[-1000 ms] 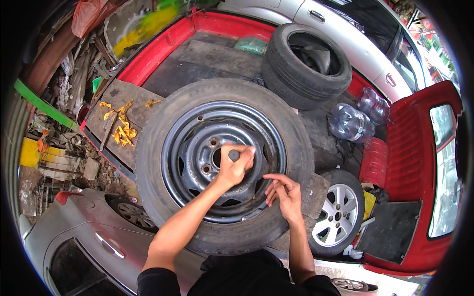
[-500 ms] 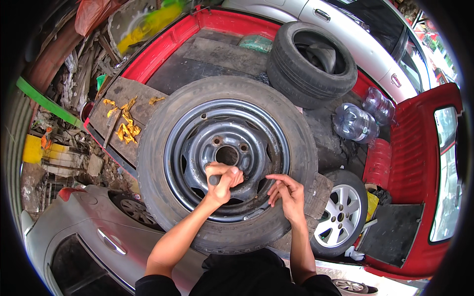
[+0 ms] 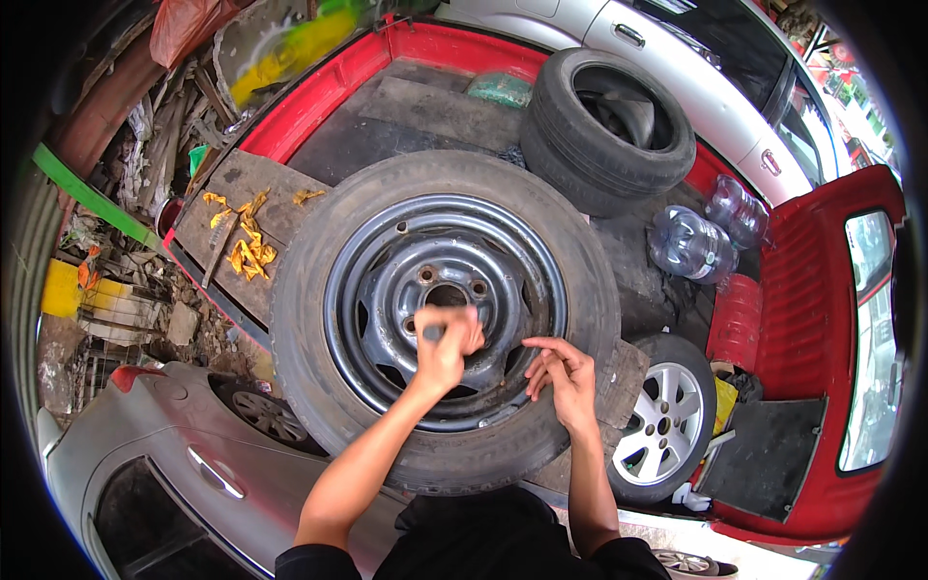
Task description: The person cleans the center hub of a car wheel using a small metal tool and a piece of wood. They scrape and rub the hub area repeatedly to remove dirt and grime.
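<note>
A wheel (image 3: 498, 266), a black steel rim inside a dusty black tyre (image 3: 304, 309), lies face up in the middle of the frame. Over its hub, the left hand (image 3: 447, 358) has its grip clamped around a dark handle (image 3: 433, 332) seen nearly end-on; the fingers are blurred, and what the handle leads to is hidden. The right hand (image 3: 565, 380) hovers low over the right side of the rim, its grip loose, index finger stretched out and the others partly curled; whether a fingertip touches the metal, I cannot tell.

Around the wheel is a truck bed with red walls (image 3: 338, 82). A loose tyre (image 3: 580, 164) lies toward the upper right, near two clear plastic bottles (image 3: 688, 244). A silver spoked wheel (image 3: 677, 432) sits at lower right. Yellow scraps (image 3: 249, 257) lie on a board (image 3: 266, 188) at left. A grey car (image 3: 164, 425) fills the lower left.
</note>
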The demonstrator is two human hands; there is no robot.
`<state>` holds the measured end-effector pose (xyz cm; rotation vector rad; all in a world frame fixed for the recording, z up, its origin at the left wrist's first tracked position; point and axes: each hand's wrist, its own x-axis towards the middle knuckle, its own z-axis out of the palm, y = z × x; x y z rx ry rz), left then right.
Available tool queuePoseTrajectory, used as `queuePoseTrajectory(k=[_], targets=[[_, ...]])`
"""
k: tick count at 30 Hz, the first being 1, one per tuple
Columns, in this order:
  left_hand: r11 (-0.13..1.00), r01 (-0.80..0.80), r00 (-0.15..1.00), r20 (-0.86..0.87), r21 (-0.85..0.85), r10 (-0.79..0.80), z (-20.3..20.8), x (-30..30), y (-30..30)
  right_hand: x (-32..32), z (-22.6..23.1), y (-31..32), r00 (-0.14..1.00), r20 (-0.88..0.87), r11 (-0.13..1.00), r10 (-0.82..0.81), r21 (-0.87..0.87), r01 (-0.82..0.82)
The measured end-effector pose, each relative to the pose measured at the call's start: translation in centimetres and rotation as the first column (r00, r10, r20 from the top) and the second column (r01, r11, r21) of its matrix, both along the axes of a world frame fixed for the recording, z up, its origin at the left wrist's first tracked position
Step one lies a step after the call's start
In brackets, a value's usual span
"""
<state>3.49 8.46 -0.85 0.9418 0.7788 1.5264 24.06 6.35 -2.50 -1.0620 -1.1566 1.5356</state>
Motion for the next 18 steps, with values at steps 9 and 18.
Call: queuePoseTrajectory(k=[9,18], targets=[[0.997,0.02,0.97,-0.244,0.079,0.0,1.4,1.1,2.0,-0.1,0.1,0.1,1.0,0.022,1.0,0.01,0.022,-0.01],[0.988,0.005,0.867,-0.493,0.157,0.073,1.8,-5.9,-2.9,0.1,-0.2,0.0,1.0,-0.013,0.999,0.0,0.035,0.0]])
